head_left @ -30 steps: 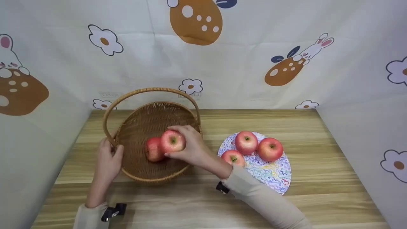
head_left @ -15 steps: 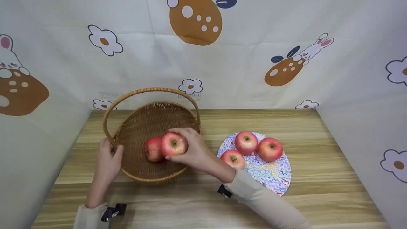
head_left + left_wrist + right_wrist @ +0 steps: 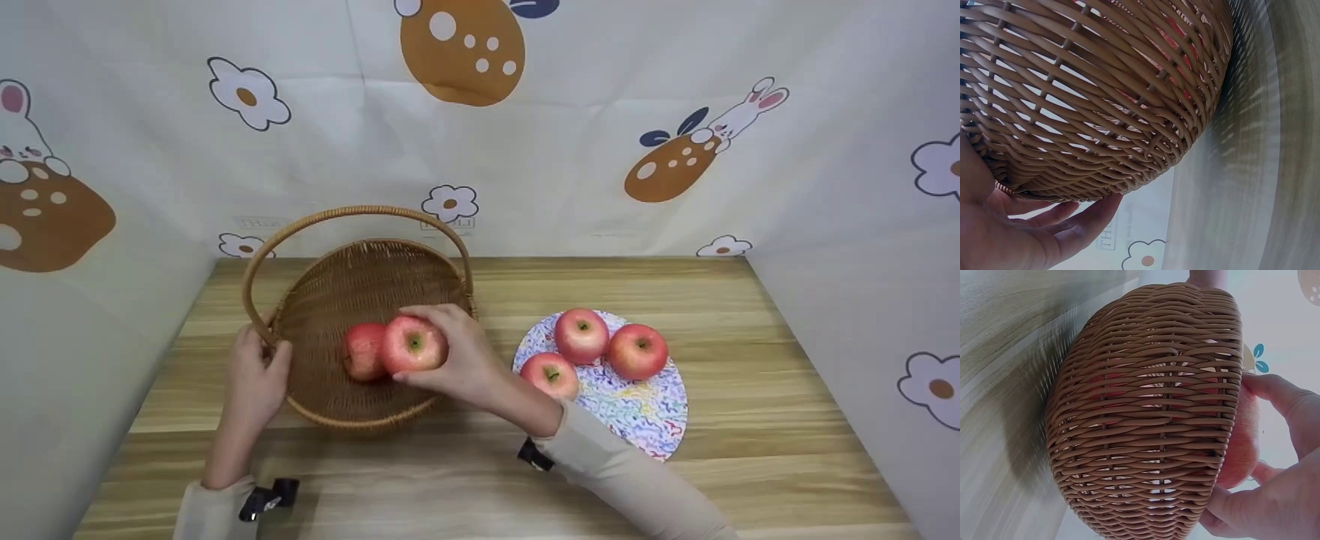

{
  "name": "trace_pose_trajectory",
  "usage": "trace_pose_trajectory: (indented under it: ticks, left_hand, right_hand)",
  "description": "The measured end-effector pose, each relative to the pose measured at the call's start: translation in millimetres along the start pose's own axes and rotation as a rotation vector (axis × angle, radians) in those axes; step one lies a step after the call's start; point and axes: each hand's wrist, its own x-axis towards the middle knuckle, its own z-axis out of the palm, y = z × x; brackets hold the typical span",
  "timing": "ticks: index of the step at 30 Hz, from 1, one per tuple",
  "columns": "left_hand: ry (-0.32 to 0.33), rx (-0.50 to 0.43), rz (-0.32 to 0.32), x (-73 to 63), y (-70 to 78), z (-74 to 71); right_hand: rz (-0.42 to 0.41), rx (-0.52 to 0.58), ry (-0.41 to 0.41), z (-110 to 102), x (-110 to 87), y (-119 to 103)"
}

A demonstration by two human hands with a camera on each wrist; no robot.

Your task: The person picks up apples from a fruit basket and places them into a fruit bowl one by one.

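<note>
My left hand (image 3: 257,375) grips the left rim of a brown wicker basket (image 3: 352,292), right where the arched handle (image 3: 360,212) joins it. In the left wrist view its fingers (image 3: 1086,225) lie against the woven side. An apple (image 3: 414,343), red and pale yellow with its stem end up, is in my right hand (image 3: 469,364), thumb and fingers on opposite sides. It is at the basket's rim in the right wrist view, partly hidden behind the weave. A second apple (image 3: 364,352) lies inside the basket, overlapped by the held one in the head view.
To the right, a round plate (image 3: 634,420) with a colourful squiggle pattern bears three apples (image 3: 637,352). Basket and plate stand on a wood-grain table (image 3: 420,487). A pale printed cloth (image 3: 555,150) walls off the back and both sides.
My right hand has drawn the apple slightly to the right and toward me, away from the apple in the basket. The left hand and the basket have stayed put.
</note>
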Motion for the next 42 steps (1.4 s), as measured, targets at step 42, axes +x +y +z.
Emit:
trace_pose_trajectory:
  ticks: [42]
  left_hand:
    - [-0.028,-0.028,-0.056,0.4,3.8,-0.2]
  right_hand:
    - [0.005,0.118,0.059,-21,-33.1,-18]
